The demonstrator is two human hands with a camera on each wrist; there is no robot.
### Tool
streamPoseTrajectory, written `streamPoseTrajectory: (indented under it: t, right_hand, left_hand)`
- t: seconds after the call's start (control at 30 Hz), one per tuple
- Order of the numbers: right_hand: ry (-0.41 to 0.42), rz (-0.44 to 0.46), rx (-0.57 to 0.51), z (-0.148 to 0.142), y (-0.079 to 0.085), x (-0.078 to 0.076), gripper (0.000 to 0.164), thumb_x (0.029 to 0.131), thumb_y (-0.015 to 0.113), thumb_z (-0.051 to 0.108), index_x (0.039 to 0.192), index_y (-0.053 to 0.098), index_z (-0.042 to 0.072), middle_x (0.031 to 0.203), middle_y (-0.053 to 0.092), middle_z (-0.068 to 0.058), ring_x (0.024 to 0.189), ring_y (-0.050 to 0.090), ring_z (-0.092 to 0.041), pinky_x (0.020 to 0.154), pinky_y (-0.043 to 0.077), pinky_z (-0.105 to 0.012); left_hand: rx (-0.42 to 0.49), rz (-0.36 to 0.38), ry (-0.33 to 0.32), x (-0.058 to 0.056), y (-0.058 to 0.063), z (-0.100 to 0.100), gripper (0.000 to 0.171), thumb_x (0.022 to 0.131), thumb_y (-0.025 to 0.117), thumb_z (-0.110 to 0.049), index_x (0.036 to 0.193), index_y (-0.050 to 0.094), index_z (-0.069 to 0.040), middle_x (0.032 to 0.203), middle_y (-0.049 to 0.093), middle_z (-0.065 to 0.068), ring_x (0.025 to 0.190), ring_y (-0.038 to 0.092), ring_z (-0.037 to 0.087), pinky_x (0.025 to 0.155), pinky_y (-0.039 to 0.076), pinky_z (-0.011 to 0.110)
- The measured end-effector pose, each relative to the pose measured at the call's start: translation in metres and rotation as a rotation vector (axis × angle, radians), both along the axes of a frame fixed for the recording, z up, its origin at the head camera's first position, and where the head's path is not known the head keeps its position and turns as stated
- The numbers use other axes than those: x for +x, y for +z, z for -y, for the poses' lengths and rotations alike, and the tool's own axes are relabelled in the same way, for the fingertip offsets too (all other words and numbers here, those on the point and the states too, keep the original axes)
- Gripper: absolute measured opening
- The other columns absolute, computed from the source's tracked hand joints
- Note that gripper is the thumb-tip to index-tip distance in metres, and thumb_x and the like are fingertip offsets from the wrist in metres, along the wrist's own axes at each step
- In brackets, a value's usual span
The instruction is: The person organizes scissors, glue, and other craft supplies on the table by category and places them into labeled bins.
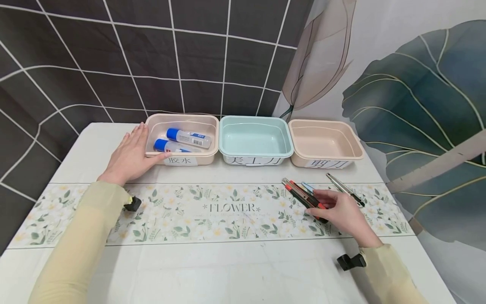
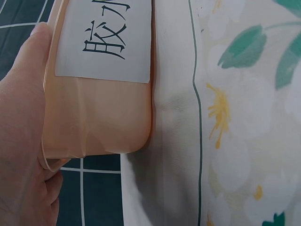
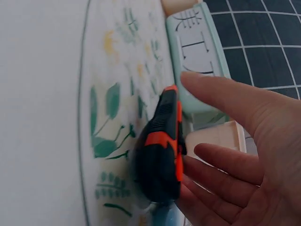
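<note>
My left hand (image 1: 129,154) rests against the left end of a pink bin (image 1: 208,158), thumb along its front rim and fingers extended. Two clear glue bottles (image 1: 193,139) with blue caps lie inside. On the right, my right hand (image 1: 343,211) is beside several utility knives. A black-and-red utility knife (image 3: 162,146) lies nearest its fingers in the right wrist view, with the thumb apart from it. Next to it are another red one and a light-blue item (image 1: 308,186), partly hidden by the hand. A silver utility knife (image 1: 341,185) lies just behind the hand.
A light-blue bin (image 1: 254,148) and a second pink bin (image 1: 326,145) continue the row at the back, with paper labels on their fronts. A floral strip (image 1: 235,228) crosses the white table (image 1: 228,274). A dark grid curtain (image 1: 201,55) hangs behind.
</note>
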State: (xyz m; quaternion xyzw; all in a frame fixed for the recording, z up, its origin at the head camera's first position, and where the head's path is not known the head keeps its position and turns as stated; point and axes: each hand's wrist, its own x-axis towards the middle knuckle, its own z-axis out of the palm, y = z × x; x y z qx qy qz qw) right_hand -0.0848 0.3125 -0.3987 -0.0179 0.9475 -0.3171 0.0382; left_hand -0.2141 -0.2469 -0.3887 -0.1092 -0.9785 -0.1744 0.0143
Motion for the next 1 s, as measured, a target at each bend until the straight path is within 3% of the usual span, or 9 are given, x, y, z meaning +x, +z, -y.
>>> streamPoseTrajectory:
  t: [0.37, 0.8, 1.0]
  right_hand:
    - [0.004, -0.104, 0.092, 0.006, -0.009, 0.001, 0.057, 0.076, 0.092, 0.022, 0.125, 0.071, -0.001, 0.105, 0.074, -0.015, 0.088, 0.07, -0.027, 0.074, 0.055, -0.042]
    - [-0.001, -0.122, 0.108, 0.006, -0.013, -0.001, 0.048, 0.077, 0.09, 0.019, 0.119, 0.074, 0.002, 0.094, 0.07, -0.007, 0.072, 0.056, -0.017, 0.062, 0.045, -0.033]
    - [0.014, -0.168, 0.094, 0.008, -0.009, -0.002, 0.045, 0.077, 0.09, 0.013, 0.117, 0.075, 0.001, 0.099, 0.072, -0.012, 0.076, 0.06, -0.019, 0.062, 0.047, -0.031]
  left_hand:
    - [0.008, -0.009, -0.006, 0.001, 0.0, 0.0, 0.118, 0.092, 0.051, -0.075, 0.159, -0.002, 0.005, 0.167, -0.001, 0.024, 0.154, -0.004, 0.035, 0.123, -0.007, 0.044]
    - [0.006, -0.005, -0.002, 0.001, 0.0, -0.001, 0.118, 0.092, 0.05, -0.075, 0.159, -0.002, 0.006, 0.167, -0.002, 0.024, 0.154, -0.001, 0.038, 0.123, -0.007, 0.044]
    - [0.003, -0.008, -0.001, 0.001, 0.001, -0.001, 0.117, 0.092, 0.05, -0.075, 0.159, -0.002, 0.006, 0.167, -0.002, 0.025, 0.154, 0.0, 0.038, 0.123, -0.007, 0.044]
